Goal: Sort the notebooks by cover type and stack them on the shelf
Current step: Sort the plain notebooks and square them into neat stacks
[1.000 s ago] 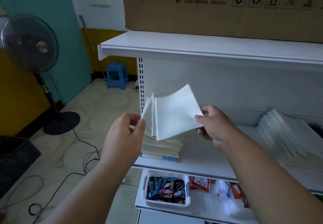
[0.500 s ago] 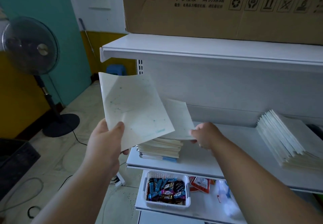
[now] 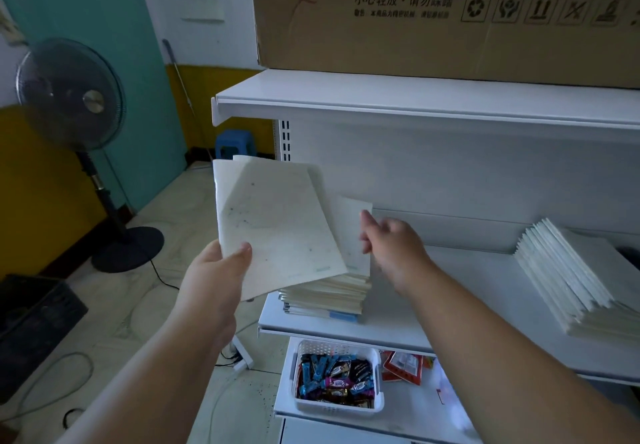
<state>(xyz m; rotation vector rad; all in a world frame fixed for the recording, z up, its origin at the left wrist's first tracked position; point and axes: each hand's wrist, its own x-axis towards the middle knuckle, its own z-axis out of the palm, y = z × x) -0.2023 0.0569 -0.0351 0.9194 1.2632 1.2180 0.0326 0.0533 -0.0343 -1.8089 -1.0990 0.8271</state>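
Pale notebooks [image 3: 277, 225] are being pinched at their lower-left corner by the left hand [image 3: 214, 280], tilted above the shelf [image 3: 467, 287] stack [image 3: 329, 294]. At three o'clock, the right hand [image 3: 394, 246], fingers loosely spread, is touching a raised cover [image 3: 353, 232].

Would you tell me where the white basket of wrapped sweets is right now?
The white basket sits on the lower shelf, bottom centre of the head view, directly beneath the left notebook stack.
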